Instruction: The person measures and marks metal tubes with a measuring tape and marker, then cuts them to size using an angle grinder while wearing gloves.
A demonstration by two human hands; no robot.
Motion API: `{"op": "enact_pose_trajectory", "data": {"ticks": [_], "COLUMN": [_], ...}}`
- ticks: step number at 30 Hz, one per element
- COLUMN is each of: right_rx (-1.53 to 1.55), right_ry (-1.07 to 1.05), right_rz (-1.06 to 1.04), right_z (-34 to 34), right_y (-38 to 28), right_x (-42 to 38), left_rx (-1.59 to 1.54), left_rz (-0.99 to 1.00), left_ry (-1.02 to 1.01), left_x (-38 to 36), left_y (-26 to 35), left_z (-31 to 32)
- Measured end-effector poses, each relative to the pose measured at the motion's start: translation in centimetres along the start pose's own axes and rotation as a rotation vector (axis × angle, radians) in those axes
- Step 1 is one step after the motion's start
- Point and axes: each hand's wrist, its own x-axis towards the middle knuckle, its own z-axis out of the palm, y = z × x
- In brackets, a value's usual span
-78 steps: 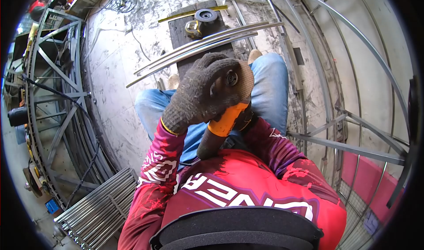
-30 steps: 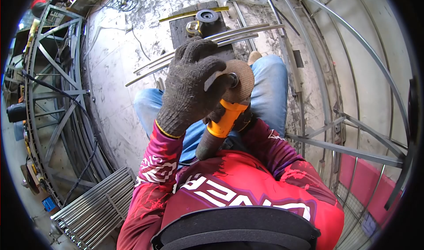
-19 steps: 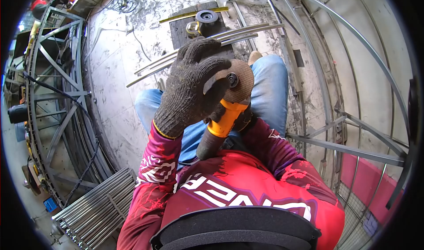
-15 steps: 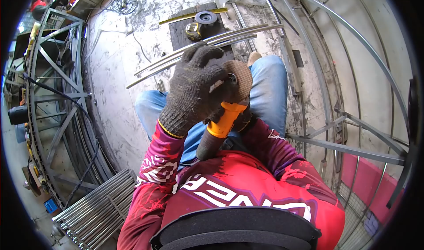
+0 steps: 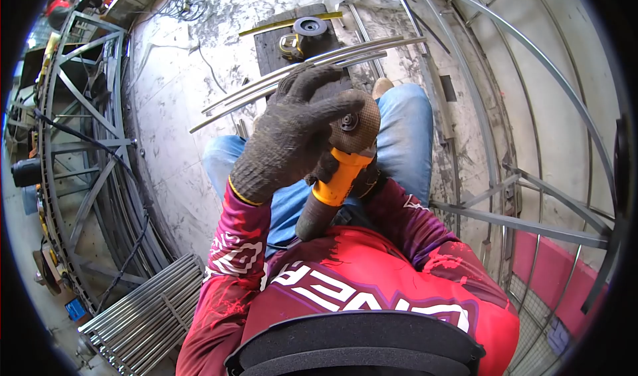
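Note:
An orange and dark grey angle grinder (image 5: 340, 180) is held up in front of my chest, its body slanting down toward my shirt. Its brown cutting disc (image 5: 365, 131) faces up, with the centre nut in view. My right hand (image 5: 362, 183), in a dark knit glove, grips the grinder from behind and is mostly hidden by it. My left hand (image 5: 292, 126), gloved the same way, is beside the disc with fingers stretched out and apart. Its index finger reaches across the disc's upper edge.
Thin metal tubes (image 5: 232, 100) lie across a dark board (image 5: 266, 43) beyond my hands. A tape measure (image 5: 290, 46), a grey disc (image 5: 310, 26) and a yellow strip (image 5: 266, 27) rest there too. Metal frames (image 5: 93, 143) flank both sides; bundled tubes (image 5: 146, 309) lie lower left.
My left hand has drawn back slightly to the left and its fingers have straightened, uncovering the nut at the disc's centre. The grinder and right hand stay nearly still.

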Motion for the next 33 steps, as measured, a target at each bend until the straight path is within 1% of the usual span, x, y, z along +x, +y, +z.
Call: {"op": "enact_pose_trajectory", "data": {"ticks": [1, 3, 4, 6, 7, 8, 9, 10, 11, 12, 13, 14, 16, 17, 18, 19, 20, 22, 24, 25, 26, 27, 28, 29, 30, 31, 33], "right_rx": [-0.037, -0.118, -0.115, 0.031, 0.030, 0.028, 0.027, 0.027, -0.028, -0.082, -0.080, -0.038, 0.000, 0.081, 0.163, 0.163, -0.341, -0.847, -0.692, -0.640, -0.326, -0.170, -0.014, -0.512, -0.762, -1.011, -0.185], "right_ry": [-0.082, -0.114, -0.114, -0.092, -0.091, -0.013, 0.066, 0.068, 0.017, -0.037, -0.036, -0.072, -0.111, -0.049, 0.013, 0.014, 0.072, 0.129, 0.132, 0.134, 0.098, 0.078, 0.061, 0.101, 0.111, 0.140, -0.149], "right_rz": [0.017, 0.017, 0.022, 0.042, 0.040, 0.023, 0.005, 0.003, 0.020, 0.038, 0.041, 0.041, 0.040, 0.025, 0.009, 0.005, -0.089, -0.176, -0.110, -0.087, -0.048, -0.029, -0.008, -0.137, -0.200, -0.265, 0.028], "right_z": [-0.3, -0.8, -0.8, -0.7, -0.7, -0.8, -0.7, -0.6, -0.5, -0.2, 0.1, 0.6, 0.2, -1.0, -0.9, -0.8, -0.7, -0.4, -1.0, -1.3, -1.8, -1.5, -1.3, -0.9, -0.7, -0.4, -0.4], "right_y": [0.1, 0.2, 0.3, 0.2, 0.1, 0.0, -0.1, -0.1, -0.2, -0.1, 0.1, 0.3, 0.3, 0.2, 0.2, 0.1, -0.1, -0.2, -0.1, 0.0, 0.2, 0.2, 0.2, 0.1, 0.1, 0.0, -0.4], "right_x": [0.0, -0.2, -0.1, -0.1, -0.3, -0.4, -0.5, -0.6, -0.6, -0.4, -0.2, -0.1, -0.1, -0.6, -0.7, -0.8, -0.9, -1.1, -1.1, -1.1, -1.0, -1.0, -0.9, -1.0, -0.9, -0.9, -0.4], "left_rx": [0.000, -0.006, -0.003, 0.014, 0.025, 0.024, 0.005, -0.016, -0.017, -0.016, -0.015, -0.013, 0.014, 0.056, 0.055, 0.077, 0.099, 0.070, -0.083, -0.081, -0.015, 0.050, 0.050, 0.061, 0.070, 0.069, -0.133], "left_rz": [0.000, -0.042, -0.047, -0.090, -0.057, -0.055, 0.007, 0.067, 0.067, 0.058, 0.046, 0.043, -0.063, -0.046, -0.044, 0.023, 0.090, 0.077, -0.048, -0.051, -0.023, 0.006, 0.006, 0.075, 0.143, 0.142, -0.056], "left_ry": [0.001, 0.041, 0.042, -0.042, -0.074, -0.075, -0.036, 0.003, 0.003, 0.065, 0.127, 0.128, -0.041, -0.085, -0.086, -0.071, -0.056, -0.043, 0.008, 0.010, -0.024, -0.058, -0.057, -0.056, -0.056, -0.055, -0.023], "left_x": [0.1, 0.2, 0.1, 0.1, 0.1, 0.2, 0.2, 0.3, 0.3, 0.4, 0.3, 0.2, 0.3, 0.2, 0.2, 0.2, 0.2, 0.1, 0.1, 0.0, -0.1, -0.1, -0.1, 0.0, 0.1, 0.0, 0.0], "left_y": [0.0, 0.2, 0.3, 0.3, 0.0, 0.0, -0.1, -0.2, -0.4, -0.7, -0.9, -0.6, 0.3, 0.1, 0.1, 0.0, 0.0, -0.1, 0.6, 0.4, 0.1, -0.2, -0.4, -0.7, -0.8, -0.7, -0.3], "left_z": [-0.2, -0.9, -0.9, -0.5, -0.1, -0.1, -0.1, -0.1, 0.0, 0.0, -0.1, -0.3, -0.9, -0.4, -0.3, -0.2, -0.1, 0.0, -0.3, -0.2, 0.0, 0.2, 0.2, 0.1, 0.1, 0.1, 0.1]}}
